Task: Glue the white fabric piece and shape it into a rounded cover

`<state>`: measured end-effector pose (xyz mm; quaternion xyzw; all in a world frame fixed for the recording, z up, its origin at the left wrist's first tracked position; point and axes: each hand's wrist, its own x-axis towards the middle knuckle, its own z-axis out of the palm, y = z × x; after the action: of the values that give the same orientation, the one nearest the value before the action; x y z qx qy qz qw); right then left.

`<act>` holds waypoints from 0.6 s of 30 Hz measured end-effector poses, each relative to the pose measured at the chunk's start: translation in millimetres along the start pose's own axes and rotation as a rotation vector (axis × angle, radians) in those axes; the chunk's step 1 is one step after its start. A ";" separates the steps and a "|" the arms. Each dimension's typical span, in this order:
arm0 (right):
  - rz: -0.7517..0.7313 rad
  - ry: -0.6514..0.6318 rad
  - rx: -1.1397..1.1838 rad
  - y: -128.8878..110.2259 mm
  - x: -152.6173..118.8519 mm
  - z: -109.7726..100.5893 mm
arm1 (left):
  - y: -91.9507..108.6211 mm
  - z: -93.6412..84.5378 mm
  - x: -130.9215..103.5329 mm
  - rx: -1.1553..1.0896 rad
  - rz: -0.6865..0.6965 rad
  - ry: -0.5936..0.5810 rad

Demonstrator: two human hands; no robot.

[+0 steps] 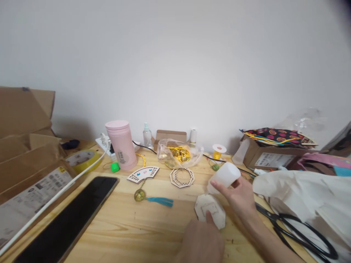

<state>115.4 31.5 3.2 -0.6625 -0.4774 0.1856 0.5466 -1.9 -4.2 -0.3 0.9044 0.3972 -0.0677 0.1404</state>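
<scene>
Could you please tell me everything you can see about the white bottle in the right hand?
The white bottle looks like soft, matt plastic, plain and unlabelled as far as shown. It is tipped over, its narrow end pointing down toward a pale hexagonal piece on the wooden table. The right hand grips it from the side, and the left hand presses a fingertip on that piece. Whether the tip touches the piece cannot be told.

No print that we can read

We see dark lettering low on the pink flask (121, 144), but it is too small to make out. We also find printed labels on the left carton (29, 199) and on the box (270, 157) at right, both blurred beyond reading, and no brand or number that we can tell.
</scene>
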 end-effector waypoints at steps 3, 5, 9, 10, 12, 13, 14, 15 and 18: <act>-0.003 -0.034 0.013 -3.0 -1.8 1.3 | 1.7 -5.9 -1.1 0.044 -0.006 -0.083; -0.002 -0.032 0.011 -3.0 -1.4 1.0 | 2.0 -7.0 -1.4 0.044 -0.011 -0.072; 0.016 -0.002 0.009 0.4 0.3 0.0 | 1.8 -5.8 -1.6 0.065 -0.038 -0.067; 0.020 -0.010 0.011 0.6 -0.2 0.4 | 1.8 -5.7 -1.7 0.069 -0.034 -0.076; 0.020 -0.041 0.018 0.0 -1.7 1.7 | 1.7 -6.3 -2.1 0.070 -0.016 -0.088; 0.020 -0.054 0.019 -0.4 -1.9 2.0 | 1.7 -6.9 -2.4 0.071 -0.003 -0.089; 0.020 -0.060 0.017 -0.6 -1.6 1.8 | 1.6 -7.6 -2.7 0.078 -0.002 -0.093; 0.021 -0.056 0.013 -0.5 -0.6 1.1 | 1.5 -8.4 -3.1 0.092 -0.002 -0.089; 0.028 -0.029 0.001 1.0 2.9 -1.9 | 1.4 -10.1 -3.9 0.144 -0.008 -0.087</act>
<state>118.7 32.9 3.7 -0.6662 -0.4758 0.2031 0.5371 -3.5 -4.8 10.5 0.9068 0.3884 -0.1357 0.0920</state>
